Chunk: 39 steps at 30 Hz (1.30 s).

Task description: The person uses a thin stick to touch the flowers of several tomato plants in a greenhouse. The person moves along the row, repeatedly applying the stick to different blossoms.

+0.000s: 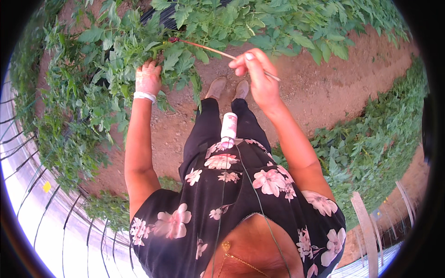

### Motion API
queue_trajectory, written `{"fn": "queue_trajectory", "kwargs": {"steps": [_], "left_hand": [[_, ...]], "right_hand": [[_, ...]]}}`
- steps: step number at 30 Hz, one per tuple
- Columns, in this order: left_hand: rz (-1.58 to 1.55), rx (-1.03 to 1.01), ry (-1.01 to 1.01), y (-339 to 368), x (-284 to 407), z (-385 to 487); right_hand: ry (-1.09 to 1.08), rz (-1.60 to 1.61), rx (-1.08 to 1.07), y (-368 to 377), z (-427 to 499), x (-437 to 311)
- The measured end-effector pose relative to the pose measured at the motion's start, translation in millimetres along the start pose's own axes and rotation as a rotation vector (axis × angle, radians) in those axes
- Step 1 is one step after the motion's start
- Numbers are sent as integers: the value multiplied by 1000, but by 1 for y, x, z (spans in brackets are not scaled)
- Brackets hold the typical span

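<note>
My right hand (259, 74) holds a thin wooden stick (208, 48) between thumb and fingers. The stick's dark red, wet-looking tip (174, 40) touches or lies right beside a tomato plant's stem or flower cluster; which one I cannot tell. My left hand (148, 74), with a white band at the wrist, is at the foliage of the tomato plant (121, 59); its fingertips are partly hidden by leaves, and what they grip cannot be made out. A white plastic bottle (229, 127) with reddish stains hangs on a cord from my neck at waist height.
Bare reddish soil (313, 87) runs between the plant rows, with my shoes (216, 87) on it. Another leafy row (375, 139) grows on the right. Black plastic film (163, 17) shows beneath the upper plants. A greenhouse wall with dark ribs (45, 212) curves along the lower left.
</note>
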<state>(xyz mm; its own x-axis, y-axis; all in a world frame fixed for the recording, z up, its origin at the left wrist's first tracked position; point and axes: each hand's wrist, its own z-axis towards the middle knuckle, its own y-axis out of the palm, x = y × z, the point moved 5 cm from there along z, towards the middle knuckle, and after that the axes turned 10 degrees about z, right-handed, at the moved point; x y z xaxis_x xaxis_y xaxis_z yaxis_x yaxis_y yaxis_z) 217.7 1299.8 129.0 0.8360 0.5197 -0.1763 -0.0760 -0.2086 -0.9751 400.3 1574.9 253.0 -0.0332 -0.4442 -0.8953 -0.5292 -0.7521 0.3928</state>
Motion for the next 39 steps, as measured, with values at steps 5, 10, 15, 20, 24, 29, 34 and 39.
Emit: {"fn": "queue_trajectory", "kwargs": {"steps": [5,10,15,20,24,29,34,39], "left_hand": [[19,46,8,-4,-22,11],[43,52,-5,-6,-40,11],[20,90,17,-3,-49,8],[-6,52,10,4,-51,4],[-25,89,13,4,-49,4],[-63,96,23,3,-45,8],[-60,127,46,1,-42,7],[-48,113,46,3,-42,9]], "right_hand": [[-73,-191,-56,30,25,24],[-39,-285,-85,49,31,35],[-118,-300,-63,67,35,43],[-77,-346,-73,72,34,54],[-43,-323,-26,64,26,53],[-67,-232,-6,58,21,44],[-50,-285,4,63,38,54],[-60,-232,-3,60,29,44]]}}
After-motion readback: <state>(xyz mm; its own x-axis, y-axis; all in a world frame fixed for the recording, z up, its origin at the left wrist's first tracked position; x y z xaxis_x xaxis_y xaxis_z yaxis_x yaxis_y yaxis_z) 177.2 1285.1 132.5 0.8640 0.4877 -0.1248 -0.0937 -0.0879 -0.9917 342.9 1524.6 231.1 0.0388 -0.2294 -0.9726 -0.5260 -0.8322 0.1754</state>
